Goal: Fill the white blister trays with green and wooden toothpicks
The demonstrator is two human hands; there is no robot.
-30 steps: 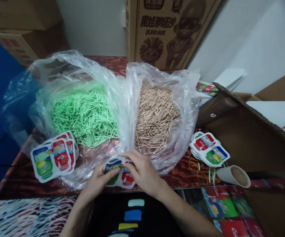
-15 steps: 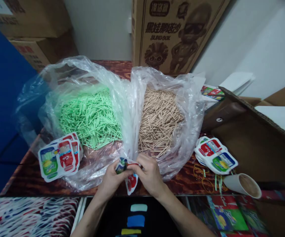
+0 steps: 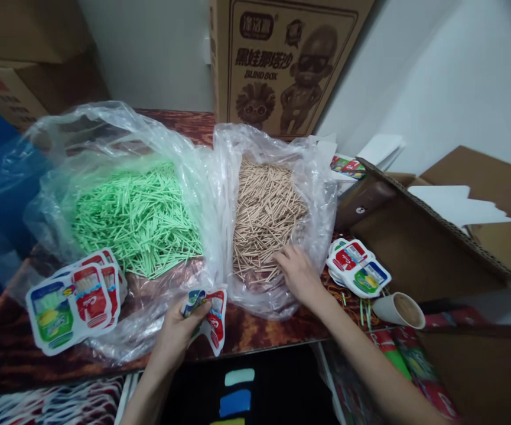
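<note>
My left hand (image 3: 178, 324) pinches a small double-lobed printed pouch (image 3: 216, 321), red on one side and blue-green on the other, above the table's front edge. My right hand (image 3: 297, 274) reaches over the near right part of the thin brown sticks (image 3: 266, 212), its fingertips at the pile and slightly apart; no held stick shows. These sticks lie in a clear plastic bag (image 3: 319, 195). To their left, light green sticks (image 3: 142, 212) fill a second clear bag (image 3: 211, 218). Similar pouches (image 3: 54, 316) are stacked at the left, and another stack (image 3: 359, 268) lies at the right.
A paper cup (image 3: 394, 310) lies tilted at the right, near rubber bands and a few loose green sticks (image 3: 364, 310). An open carton (image 3: 415, 248) stands on the right. A printed cardboard box (image 3: 277, 65) is behind the bags. More packets (image 3: 104, 404) fill a space below the table edge.
My right hand has left the pouch and moved up and right to the brown sticks. My left hand keeps the pouch, slightly lower left. The view has shifted right.
</note>
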